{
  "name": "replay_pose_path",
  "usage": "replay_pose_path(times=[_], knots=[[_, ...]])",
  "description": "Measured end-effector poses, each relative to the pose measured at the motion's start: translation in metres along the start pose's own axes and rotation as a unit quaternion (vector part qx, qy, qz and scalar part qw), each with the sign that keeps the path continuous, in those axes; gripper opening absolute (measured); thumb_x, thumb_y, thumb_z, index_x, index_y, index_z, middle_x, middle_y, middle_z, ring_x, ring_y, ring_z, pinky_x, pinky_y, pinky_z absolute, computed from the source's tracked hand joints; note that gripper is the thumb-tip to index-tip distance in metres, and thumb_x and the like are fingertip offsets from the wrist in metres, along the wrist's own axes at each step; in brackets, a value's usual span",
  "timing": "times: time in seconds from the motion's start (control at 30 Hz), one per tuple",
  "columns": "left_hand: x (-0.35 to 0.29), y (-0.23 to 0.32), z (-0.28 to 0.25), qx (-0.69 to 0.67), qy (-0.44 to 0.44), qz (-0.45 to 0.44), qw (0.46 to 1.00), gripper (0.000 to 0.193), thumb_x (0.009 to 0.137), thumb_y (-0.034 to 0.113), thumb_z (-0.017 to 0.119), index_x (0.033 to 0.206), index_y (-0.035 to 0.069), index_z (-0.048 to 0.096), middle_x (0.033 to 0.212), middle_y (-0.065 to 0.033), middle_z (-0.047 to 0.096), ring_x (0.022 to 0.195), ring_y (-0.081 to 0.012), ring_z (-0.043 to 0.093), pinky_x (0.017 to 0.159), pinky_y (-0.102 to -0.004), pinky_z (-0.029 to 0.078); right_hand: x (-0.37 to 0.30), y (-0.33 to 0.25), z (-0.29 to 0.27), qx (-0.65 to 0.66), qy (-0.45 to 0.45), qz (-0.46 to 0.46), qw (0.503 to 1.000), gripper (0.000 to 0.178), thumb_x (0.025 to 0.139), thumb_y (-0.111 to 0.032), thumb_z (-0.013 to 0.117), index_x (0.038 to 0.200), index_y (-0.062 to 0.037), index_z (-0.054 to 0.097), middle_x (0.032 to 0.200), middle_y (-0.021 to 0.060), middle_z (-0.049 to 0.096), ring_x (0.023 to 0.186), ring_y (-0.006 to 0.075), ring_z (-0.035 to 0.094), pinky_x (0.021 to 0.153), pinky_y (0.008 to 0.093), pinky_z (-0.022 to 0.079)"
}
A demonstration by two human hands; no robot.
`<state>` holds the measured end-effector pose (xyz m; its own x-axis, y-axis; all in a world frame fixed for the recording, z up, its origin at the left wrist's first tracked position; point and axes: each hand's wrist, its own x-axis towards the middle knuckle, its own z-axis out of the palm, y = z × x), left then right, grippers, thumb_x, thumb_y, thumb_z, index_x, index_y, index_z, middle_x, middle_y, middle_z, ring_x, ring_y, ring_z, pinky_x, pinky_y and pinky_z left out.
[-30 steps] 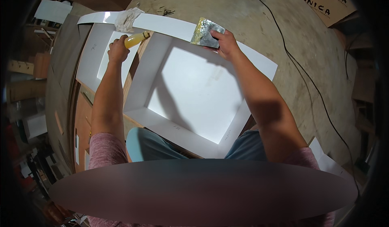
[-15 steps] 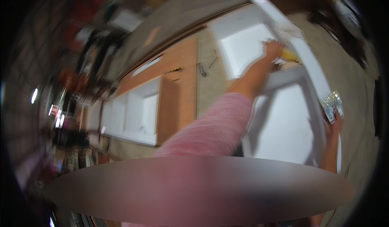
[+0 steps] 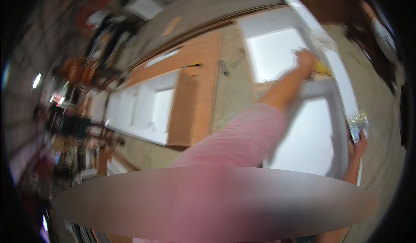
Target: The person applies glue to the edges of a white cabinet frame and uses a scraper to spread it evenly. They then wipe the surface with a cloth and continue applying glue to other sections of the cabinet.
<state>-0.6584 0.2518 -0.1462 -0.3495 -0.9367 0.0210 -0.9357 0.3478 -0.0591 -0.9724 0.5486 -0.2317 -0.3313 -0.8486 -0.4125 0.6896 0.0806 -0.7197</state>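
"Bottle, yellow, one. Location: 2 o'clock in the head view, near the wooden divider of the white cabinet. Tilt and cap: cannot tell, for blur."

"Held how?"

"Grasped in the left hand, as far as legible. Also listed: silver block, yellow patch at its upper end, at 3 o'clock; exact kind unclear. Clasped at its lower end by the right hand, just past 3 o'clock, by the white strip along the cabinet's far edge. Contact between block and strip: cannot tell."

"Other stock nearby?"

"Crumpled cloth, pale, on the strip at 2 o'clock, just beyond the bottle toward 12. Brown board, at 12 o'clock. Yellow tool, on the board, between 11 and 12. Second cabinet, white inside, at 9 o'clock."

"Likely faults?"

"First, a spill onto the white panel: probable cause, bottle tipped too far with a loose cap. Second, a scuffed or smeared strip: probable cause, block slipping from a one-ended grip. Third, cloth knocked to the floor: probable cause, left hand swung toward 1 o'clock. Fourth, a dropped bottle: probable cause, no spare hand for a catch."
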Motion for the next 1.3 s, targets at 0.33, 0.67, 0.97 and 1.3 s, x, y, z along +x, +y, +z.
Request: replay_pose_path(times=[0.33,0.67,0.97,1.3], knots=[[-0.009,-0.001,-0.048,0.054,-0.077,0.076,0.993,0.062,0.082,0.019,0.075,0.137,0.034,0.052,0.127,-0.0063,0.061,0.123,-0.0325,0.054,0.095,-0.0504,0.051,-0.041,-0.016,0.060,0.059,0.050,-0.046,0.996,0.032,0.096,-0.012,0.058,0.125,0.0007,0.053,0.119,0.0166,0.062,0.104,0.0318,0.065,0.085,0.0528,0.059],[0.004,-0.018,-0.023,0.041,-0.076,0.128,0.988,0.065,0.079,0.015,0.075,0.138,0.027,0.051,0.125,-0.0100,0.063,0.116,-0.0356,0.058,0.096,-0.0459,0.052,-0.050,-0.010,0.072,0.042,0.067,-0.049,0.996,0.032,0.096,-0.011,0.058,0.125,0.0010,0.052,0.117,0.0161,0.062,0.105,0.0312,0.064,0.085,0.0514,0.060],[0.008,-0.011,-0.033,0.088,-0.044,0.150,0.984,0.064,0.080,0.015,0.075,0.138,0.028,0.051,0.126,-0.0084,0.062,0.116,-0.0340,0.058,0.094,-0.0458,0.053,-0.045,-0.010,0.067,0.045,0.060,-0.060,0.995,0.034,0.095,-0.011,0.060,0.125,0.0029,0.052,0.116,0.0175,0.061,0.100,0.0318,0.066,0.081,0.0503,0.062],[0.009,-0.008,-0.035,0.101,-0.043,0.152,0.982,0.063,0.081,0.015,0.074,0.138,0.028,0.051,0.126,-0.0091,0.062,0.117,-0.0342,0.058,0.095,-0.0458,0.053,-0.044,-0.009,0.065,0.051,0.047,-0.076,0.995,0.035,0.095,-0.011,0.060,0.125,0.0058,0.053,0.116,0.0190,0.062,0.100,0.0321,0.066,0.078,0.0483,0.063]])
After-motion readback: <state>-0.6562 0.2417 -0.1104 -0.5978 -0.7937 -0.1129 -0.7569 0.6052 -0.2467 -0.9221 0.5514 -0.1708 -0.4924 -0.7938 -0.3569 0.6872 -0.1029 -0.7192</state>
